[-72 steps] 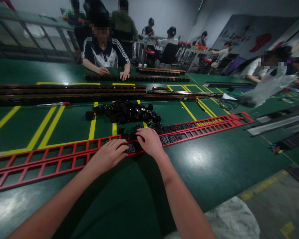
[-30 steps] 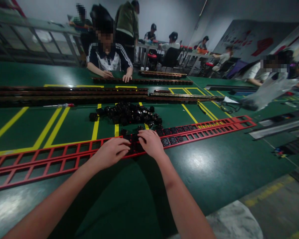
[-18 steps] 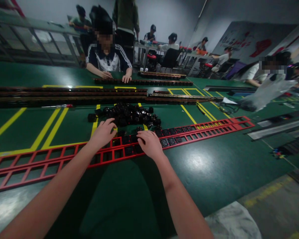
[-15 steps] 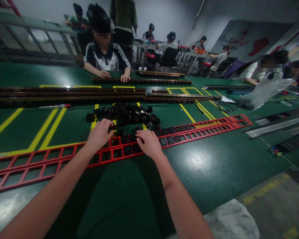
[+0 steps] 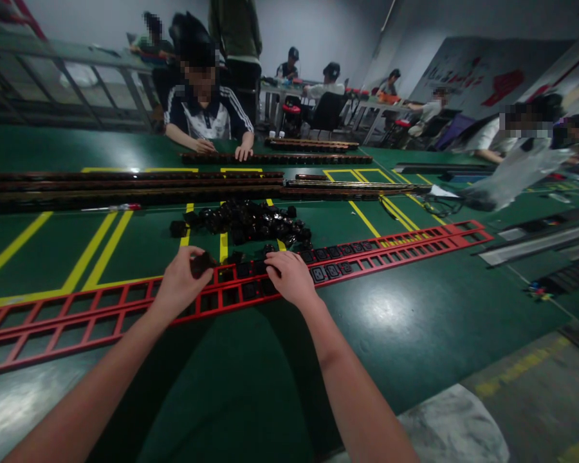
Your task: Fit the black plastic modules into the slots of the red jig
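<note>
A long red ladder-like frame (image 5: 84,301) lies across the green table, with two rows of rectangular openings. Black socket modules (image 5: 331,270) fill several openings near its middle. My left hand (image 5: 186,276) pinches one dark block, which looks like a socket module (image 5: 202,264), just above the frame's far row. Its fingers partly hide the block. My right hand (image 5: 290,275) rests on the frame over the filled openings, fingers stretched to the left and thumb apart, and I see nothing held in it. Beyond both hands lies a loose pile of black modules (image 5: 251,222).
Long dark strips (image 5: 174,184) lie across the table behind the pile. A red-handled tool (image 5: 125,207) is to their front left. Across the table a co-worker (image 5: 207,116) touches another dark strip (image 5: 289,158). A clear plastic bag (image 5: 511,177) stands at the right.
My left hand has come back from the edge of the pile toward the frame, with a dark block now showing between its fingers. My right hand stays nearly in place.
</note>
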### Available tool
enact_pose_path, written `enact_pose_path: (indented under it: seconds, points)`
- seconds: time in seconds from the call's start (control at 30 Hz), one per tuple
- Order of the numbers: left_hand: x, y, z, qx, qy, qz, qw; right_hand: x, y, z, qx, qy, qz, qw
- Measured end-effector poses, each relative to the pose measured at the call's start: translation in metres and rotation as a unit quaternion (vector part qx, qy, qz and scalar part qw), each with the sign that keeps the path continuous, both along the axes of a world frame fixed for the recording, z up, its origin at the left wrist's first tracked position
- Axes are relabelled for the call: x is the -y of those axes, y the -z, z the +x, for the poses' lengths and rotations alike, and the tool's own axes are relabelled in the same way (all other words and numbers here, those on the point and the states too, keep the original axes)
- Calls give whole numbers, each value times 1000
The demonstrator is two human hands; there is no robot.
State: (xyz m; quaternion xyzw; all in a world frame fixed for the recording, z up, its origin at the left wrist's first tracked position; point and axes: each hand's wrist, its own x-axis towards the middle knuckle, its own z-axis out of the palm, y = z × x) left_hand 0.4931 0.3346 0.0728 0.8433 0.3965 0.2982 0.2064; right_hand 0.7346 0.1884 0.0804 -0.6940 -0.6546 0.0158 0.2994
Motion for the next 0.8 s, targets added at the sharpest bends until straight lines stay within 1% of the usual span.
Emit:
enact_pose_path:
  seconds: [0.03,0.1,0.2,0.3,0.4,0.47,0.53,0.6,0.67,0.73,0.8]
  points:
    - [5,0,-1,3,13,9,1000,0,0,0,1,0,0,1000]
    - [11,0,-1,-1,43,51,998,-1,1,0,0,0,-1,1000]
    - [11,2,1,-8,65,101,993,-1,0,-1,-1,1,-4,1000]
    - [8,5,1,-4,75,103,992,0,-1,-1,-1,3,-9,1000]
    - [7,6,-2,-14,119,96,988,0,-2,-2,-1,3,-12,1000]
    - [9,3,-4,-22,148,114,982,0,-2,-2,0,3,-10,1000]
    - [12,-1,-5,-20,162,148,975,0,-2,-2,-1,4,-8,1000]
    - [15,-6,-6,-7,165,175,971,0,-2,-2,-3,5,-9,1000]
    - [17,-7,-5,21,160,181,970,0,-1,-2,-4,4,-8,1000]
    - [17,-6,-4,47,146,166,974,0,-1,-2,-3,3,-5,1000]
    - [15,-2,-3,51,126,137,981,0,-1,-2,-1,1,-2,1000]
